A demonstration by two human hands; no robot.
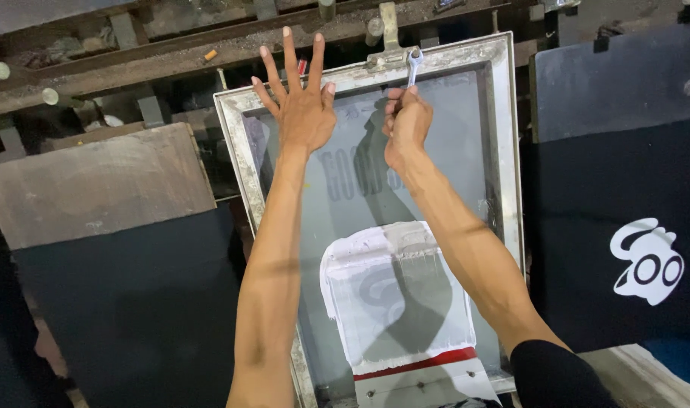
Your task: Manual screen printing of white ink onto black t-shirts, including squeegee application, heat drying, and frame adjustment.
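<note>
A metal-framed printing screen [239,143] lies in front of me, with a patch of white ink [394,291] spread over its lower mesh. My right hand [407,125] grips a small silver wrench [414,63], whose open jaw sits at the clamp [390,45] on the frame's far edge. My left hand [300,102] hovers with fingers spread over the screen's upper left corner, holding nothing. A red-edged squeegee [424,370] rests at the near end of the screen.
A dark fabric panel with a white printed figure [649,261] lies to the right. A worn wooden platen [95,185] and dark cloth [126,310] sit to the left. Metal rails of the press [171,45] run along the back.
</note>
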